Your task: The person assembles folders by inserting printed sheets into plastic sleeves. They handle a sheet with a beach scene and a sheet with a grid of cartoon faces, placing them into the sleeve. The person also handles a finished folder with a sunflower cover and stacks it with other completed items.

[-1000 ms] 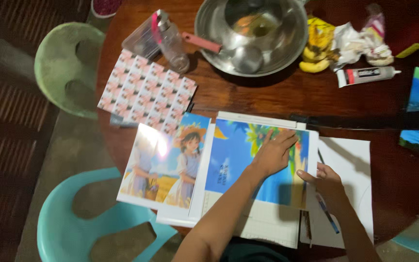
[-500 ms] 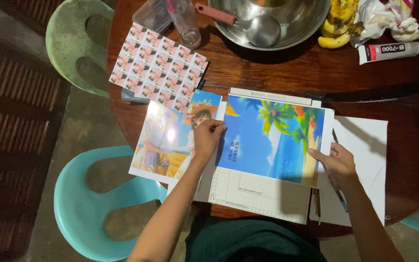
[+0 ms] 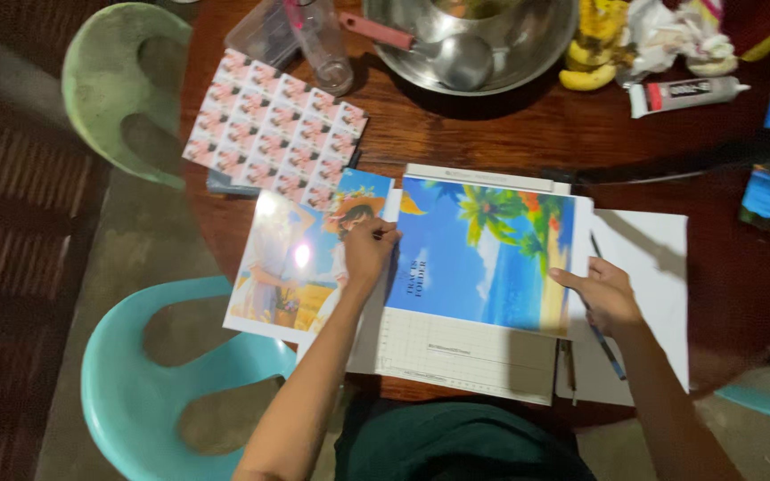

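Left hand [image 3: 369, 249] has come off the middle of the glossy blue beach-scene print [image 3: 479, 258] and now pinches its left edge, right hand [image 3: 606, 294] clamped on the right edge, print lying squared on the white gridded paper trimmer [image 3: 456, 352].

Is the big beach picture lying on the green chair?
No, the beach picture lies on the white cutting board on the table, held by both hands.
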